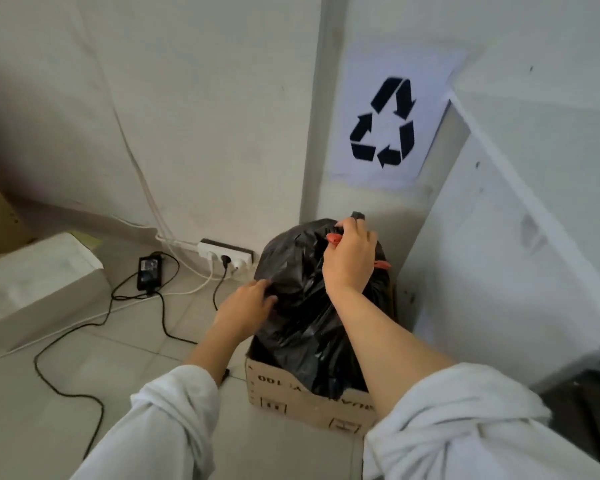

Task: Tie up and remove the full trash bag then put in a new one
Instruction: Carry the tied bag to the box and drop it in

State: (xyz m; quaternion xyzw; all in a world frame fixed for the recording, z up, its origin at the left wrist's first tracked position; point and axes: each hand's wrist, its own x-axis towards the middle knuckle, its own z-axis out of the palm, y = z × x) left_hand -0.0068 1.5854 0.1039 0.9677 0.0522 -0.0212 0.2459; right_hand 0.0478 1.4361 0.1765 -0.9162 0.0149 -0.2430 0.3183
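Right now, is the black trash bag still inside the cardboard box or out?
Inside: the trash bag sits in the cardboard box, its top gathered in the right hand.

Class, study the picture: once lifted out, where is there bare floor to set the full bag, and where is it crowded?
Bare tiles lie left of the cardboard box, in front of the white box, crossed by one black cable. Crowded: near the power strip and adapter, with tangled leads. The box's right side meets white boards.
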